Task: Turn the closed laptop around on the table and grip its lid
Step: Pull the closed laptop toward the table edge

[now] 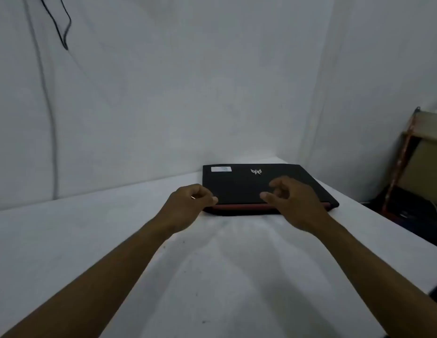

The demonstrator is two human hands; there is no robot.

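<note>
A closed black laptop (239,186) lies flat at the far end of the white-covered table (90,240), close to the wall. Its red-trimmed edge faces me, and a silver logo and a white sticker show on the lid. My left hand (188,206) is at the laptop's near left corner, fingers curled, fingertips touching or almost touching that corner. My right hand (293,201) hovers over the near right part of the lid with fingers spread and bent, holding nothing. Whether it touches the lid I cannot tell.
White walls close in behind and to the right of the laptop. A black cable (63,28) hangs on the wall at upper left. Off the table's right edge stand a reddish frame (402,162) and dark clutter on the floor.
</note>
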